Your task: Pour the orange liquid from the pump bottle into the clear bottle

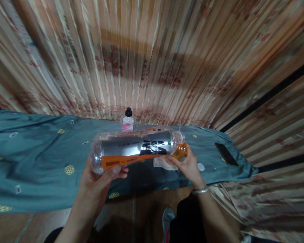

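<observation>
A large clear plastic bottle [131, 148] with a silver and orange label lies nearly level in the air, its uncapped-looking mouth pointing right. My left hand [103, 179] is closed round its base end, thumb in front. Just under and behind the mouth is a small clear bottle [181, 152] with orange liquid inside. My right hand [188, 165] is wrapped round this smaller bottle. Whether the two bottle necks touch, I cannot tell. Below the big bottle a white tissue [164, 164] lies partly hidden on the cloth.
A pump-top bottle [128, 120] with black cap stands at the back of the teal cloth-covered table [40, 152]. To the right lie a white round disc [200, 167] and a dark phone [226, 154]. Pleated curtains [142, 60] hang close behind and at the right.
</observation>
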`<action>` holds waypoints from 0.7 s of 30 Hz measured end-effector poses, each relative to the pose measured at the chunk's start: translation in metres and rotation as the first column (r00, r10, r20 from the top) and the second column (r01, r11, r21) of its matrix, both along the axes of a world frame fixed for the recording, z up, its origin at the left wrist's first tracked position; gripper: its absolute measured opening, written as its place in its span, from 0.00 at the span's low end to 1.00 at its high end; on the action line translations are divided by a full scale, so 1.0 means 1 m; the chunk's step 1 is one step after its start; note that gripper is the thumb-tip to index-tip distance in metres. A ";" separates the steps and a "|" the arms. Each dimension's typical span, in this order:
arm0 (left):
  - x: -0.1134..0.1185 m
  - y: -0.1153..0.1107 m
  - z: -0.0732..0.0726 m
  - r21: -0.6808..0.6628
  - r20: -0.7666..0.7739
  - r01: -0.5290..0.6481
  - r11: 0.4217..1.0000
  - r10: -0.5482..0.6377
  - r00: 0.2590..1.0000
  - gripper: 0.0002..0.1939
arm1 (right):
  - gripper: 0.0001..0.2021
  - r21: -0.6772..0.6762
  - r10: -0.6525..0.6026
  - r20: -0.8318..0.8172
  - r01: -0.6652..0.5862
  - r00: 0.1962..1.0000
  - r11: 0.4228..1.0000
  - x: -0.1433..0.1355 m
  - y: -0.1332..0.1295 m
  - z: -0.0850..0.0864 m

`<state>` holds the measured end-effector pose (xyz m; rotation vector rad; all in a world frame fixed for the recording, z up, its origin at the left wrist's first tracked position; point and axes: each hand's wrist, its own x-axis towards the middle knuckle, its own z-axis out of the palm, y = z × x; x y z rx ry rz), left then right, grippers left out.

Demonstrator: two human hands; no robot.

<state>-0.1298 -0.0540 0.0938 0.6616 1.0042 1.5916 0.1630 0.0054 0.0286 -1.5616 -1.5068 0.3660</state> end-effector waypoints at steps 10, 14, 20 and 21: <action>0.000 0.000 0.000 0.010 0.013 -0.001 1.000 0.001 1.000 0.31 | 0.40 -0.011 0.016 -0.009 -0.016 1.000 1.000 -0.001 -0.001 0.003; 0.000 0.000 0.000 0.008 0.010 0.000 1.000 0.000 1.000 0.30 | 0.40 -0.022 0.010 -0.016 -0.011 1.000 1.000 -0.002 -0.001 0.004; 0.000 0.001 0.001 0.018 0.011 -0.003 1.000 0.003 1.000 0.31 | 0.41 -0.022 0.008 -0.032 -0.009 0.999 1.000 -0.002 0.000 0.003; 0.000 0.001 0.000 0.019 0.011 -0.003 1.000 0.002 1.000 0.31 | 0.41 -0.023 0.009 -0.030 -0.009 1.000 1.000 -0.002 0.000 0.003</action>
